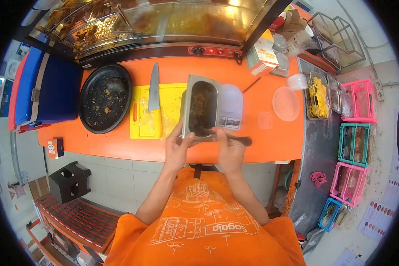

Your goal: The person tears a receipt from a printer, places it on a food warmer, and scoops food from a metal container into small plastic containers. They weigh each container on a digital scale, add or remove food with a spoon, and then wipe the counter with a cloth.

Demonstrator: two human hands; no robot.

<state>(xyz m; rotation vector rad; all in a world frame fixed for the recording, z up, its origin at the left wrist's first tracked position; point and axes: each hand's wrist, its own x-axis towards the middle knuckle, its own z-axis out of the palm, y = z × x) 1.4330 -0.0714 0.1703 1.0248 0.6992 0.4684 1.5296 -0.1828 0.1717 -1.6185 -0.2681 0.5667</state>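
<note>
L fingers: L hand (178,148) clamped on near-L corner of metal pan, thumb on near rim, other fingers along/under L side, partly hidden; prob. so pan stays steady.
R fingers: R hand (230,153) closed w/ thumb & fingers on dark-handled utensil (243,140), by pan's near-R corner; can't tell if fingertips also brace the pan.
Utensil: handle end sticks out R past the hand, other end goes into the pan; tip hard to make out.
Metal pan (190,88): held nr counter's near edge, btwn board & scale in this view, mouth turned up, prob. so the contents are easy to see & reach. Can't tell if base touches anything.
Dark food (200,106): in pan, along its length.
Scale (232,106): just R of pan, display at its near edge, prob. for easy reading.
Yellow board (170,91): L of pan; big knife (154,91) lies across far edge, tip past it twd counter's far edge, handle end unclear.
Black tray (85,104): L of board, crumbs inside.
Round lid (285,103): nr counter's R edge; small clear lid (265,120) btwn it & scale.
Orange counter (261,146): carries these; food warmer (217,52) along far edge.
</note>
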